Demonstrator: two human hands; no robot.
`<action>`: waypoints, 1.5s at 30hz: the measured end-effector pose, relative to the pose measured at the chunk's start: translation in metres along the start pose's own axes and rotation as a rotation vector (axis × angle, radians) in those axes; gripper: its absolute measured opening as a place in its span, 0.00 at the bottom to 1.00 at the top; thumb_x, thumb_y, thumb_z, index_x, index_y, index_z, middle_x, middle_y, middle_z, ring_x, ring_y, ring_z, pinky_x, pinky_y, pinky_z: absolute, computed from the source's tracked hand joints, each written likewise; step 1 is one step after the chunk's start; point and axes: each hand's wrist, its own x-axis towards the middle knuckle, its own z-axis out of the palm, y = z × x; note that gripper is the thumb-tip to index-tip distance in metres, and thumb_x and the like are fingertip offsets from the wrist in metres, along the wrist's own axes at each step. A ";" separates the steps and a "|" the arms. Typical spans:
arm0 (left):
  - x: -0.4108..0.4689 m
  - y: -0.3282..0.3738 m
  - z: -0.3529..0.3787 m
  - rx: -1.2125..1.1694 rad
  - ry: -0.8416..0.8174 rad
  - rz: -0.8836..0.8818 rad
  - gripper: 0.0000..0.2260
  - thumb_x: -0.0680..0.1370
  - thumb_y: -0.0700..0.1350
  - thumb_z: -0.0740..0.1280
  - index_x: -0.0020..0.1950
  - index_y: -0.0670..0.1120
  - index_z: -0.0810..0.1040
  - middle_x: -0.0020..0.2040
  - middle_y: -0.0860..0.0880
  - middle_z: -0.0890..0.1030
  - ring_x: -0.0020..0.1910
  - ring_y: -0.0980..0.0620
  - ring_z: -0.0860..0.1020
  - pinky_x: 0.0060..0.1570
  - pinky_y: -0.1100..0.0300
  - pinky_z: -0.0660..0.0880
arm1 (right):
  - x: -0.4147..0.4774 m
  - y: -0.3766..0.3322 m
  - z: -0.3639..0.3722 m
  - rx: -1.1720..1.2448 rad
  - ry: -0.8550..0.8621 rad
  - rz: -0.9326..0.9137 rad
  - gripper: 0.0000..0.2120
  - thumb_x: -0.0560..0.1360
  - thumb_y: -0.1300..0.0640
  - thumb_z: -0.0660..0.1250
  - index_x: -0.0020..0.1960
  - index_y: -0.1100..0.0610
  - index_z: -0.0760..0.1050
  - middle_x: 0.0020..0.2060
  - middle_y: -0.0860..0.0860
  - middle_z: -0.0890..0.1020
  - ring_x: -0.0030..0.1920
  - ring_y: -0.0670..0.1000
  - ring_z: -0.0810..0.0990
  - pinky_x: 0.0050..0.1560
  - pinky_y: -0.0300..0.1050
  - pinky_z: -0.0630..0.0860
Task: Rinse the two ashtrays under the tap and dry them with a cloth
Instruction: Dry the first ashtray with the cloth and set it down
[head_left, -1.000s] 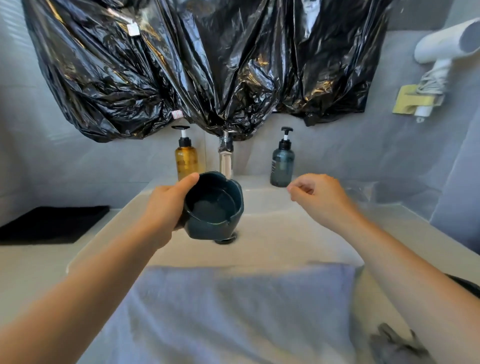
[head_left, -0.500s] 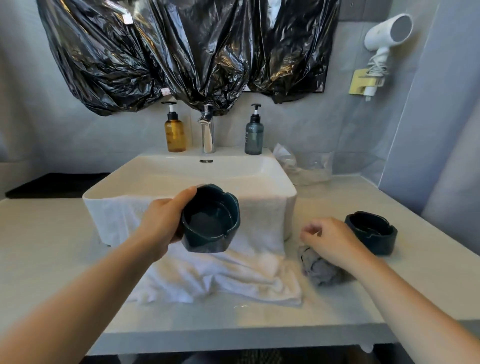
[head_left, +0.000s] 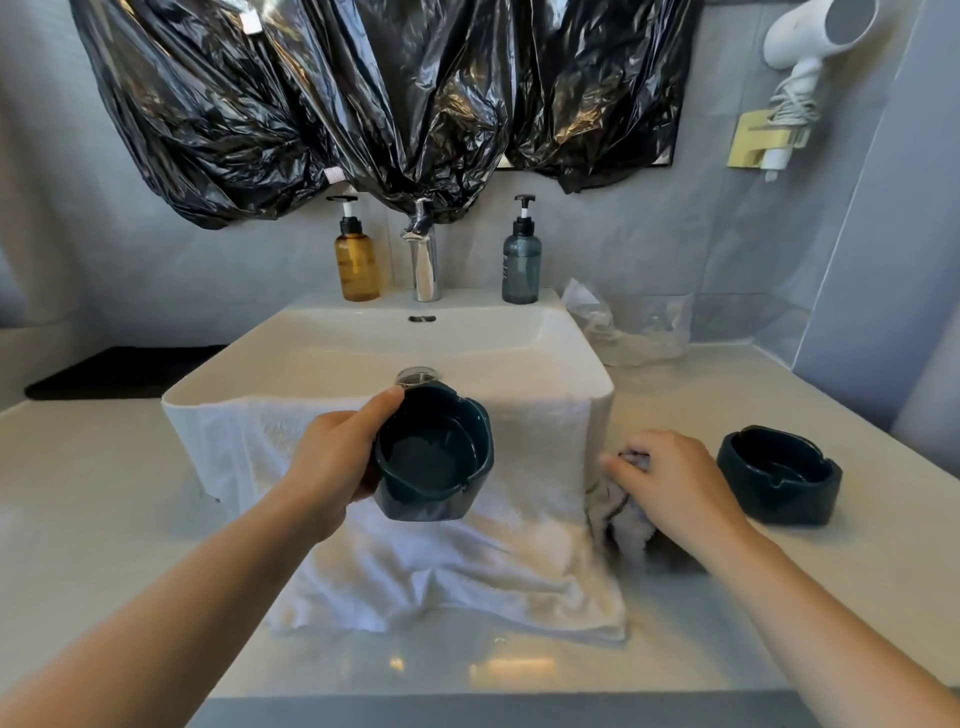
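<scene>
Nearest the camera, two bare forearms reach over a pale, glossy countertop (head_left: 104, 519). The left hand (head_left: 337, 457) grips a dark teal glazed ashtray (head_left: 434, 460) in the air in front of the basin, with the thumb hooked over its notched, scalloped rim and the fingers wrapped round the outer wall. The bowl is tipped toward the camera and its round, shiny hollow looks empty. The right hand (head_left: 670, 483) sits low, just right of the basin's front corner, its fingers curled down and pinching a crumpled grey cloth (head_left: 618, 514) of soft, nubby weave. Behind and below the held ashtray, a fluffy white terry towel (head_left: 441, 571) drapes over the basin's front edge and pools in folds on the counter. Near the right hand but apart from it, a second dark teal ashtray (head_left: 779, 475) stands upright on the counter, squarish with rounded corners and rim notches, its hollow bare. Farther back lies the smooth rectangular white ceramic sink (head_left: 311, 358) with a round metal drain (head_left: 417, 375). On its back ledge a chrome tap (head_left: 425, 260) stands between an amber pump bottle (head_left: 357, 265) and a smoky grey-blue pump bottle (head_left: 521, 267). A crumpled clear plastic bag (head_left: 634, 327) lies right of the sink and a flat black mat (head_left: 119, 371) lies left. Crinkled black plastic sheeting (head_left: 389, 104) hangs on the grey wall, and a white hair dryer (head_left: 810, 41) sits in a holder at the upper right
</scene>
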 end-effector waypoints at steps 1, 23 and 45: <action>0.004 0.004 0.001 -0.002 -0.002 0.005 0.19 0.76 0.56 0.67 0.45 0.39 0.79 0.33 0.45 0.75 0.32 0.48 0.70 0.35 0.58 0.70 | 0.008 -0.010 -0.006 0.039 0.037 -0.039 0.16 0.75 0.52 0.69 0.29 0.51 0.73 0.27 0.47 0.76 0.33 0.48 0.74 0.34 0.46 0.68; 0.144 0.056 -0.007 -0.007 -0.041 0.116 0.15 0.77 0.58 0.64 0.48 0.46 0.78 0.50 0.42 0.82 0.53 0.44 0.77 0.50 0.49 0.78 | 0.162 -0.120 -0.012 0.124 0.111 0.049 0.18 0.80 0.48 0.61 0.36 0.59 0.71 0.28 0.51 0.69 0.31 0.52 0.68 0.31 0.44 0.60; 0.185 0.031 0.002 0.011 0.007 0.104 0.17 0.77 0.59 0.64 0.50 0.45 0.80 0.46 0.46 0.81 0.46 0.48 0.76 0.44 0.54 0.77 | 0.197 -0.128 0.035 0.502 0.202 0.004 0.16 0.82 0.49 0.56 0.49 0.60 0.74 0.39 0.52 0.75 0.41 0.50 0.73 0.40 0.42 0.68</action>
